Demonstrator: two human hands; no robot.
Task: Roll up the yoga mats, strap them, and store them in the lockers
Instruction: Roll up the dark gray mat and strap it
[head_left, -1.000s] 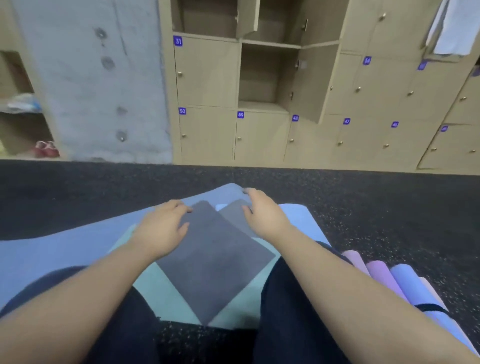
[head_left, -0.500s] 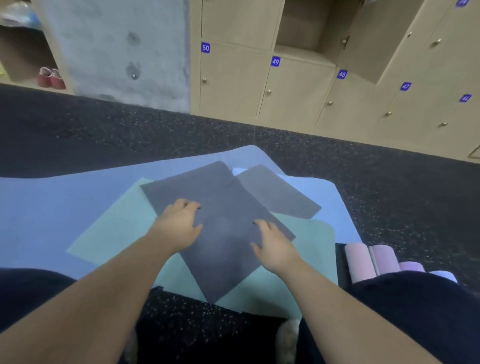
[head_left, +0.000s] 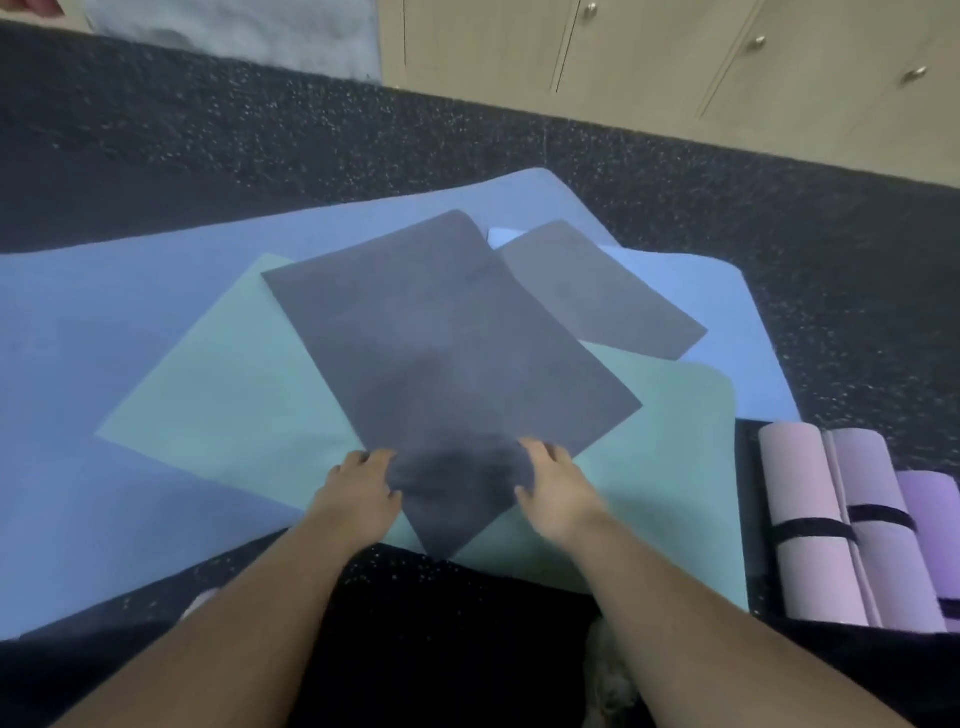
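**A:** Where's the top grey mat (head_left: 447, 343) lying relative to the hands?

**B:** It's lying skewed on the teal mat (head_left: 218, 400), its long axis running away and leftward, near corner pointing at the knees. The left hand (head_left: 358, 496) and right hand (head_left: 558, 491) are flanking that corner, equally near, fingers curling onto its two edges; a firm grip I'm not able to confirm.

**A:** Counts?

**B:** I'm counting two grey mats, one teal, two blue flat; three strapped rolls (head_left: 810, 525) to the right.

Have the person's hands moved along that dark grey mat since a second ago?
Yes. Both the left hand and right hand came back from the dark grey mat's far end to its near corner.
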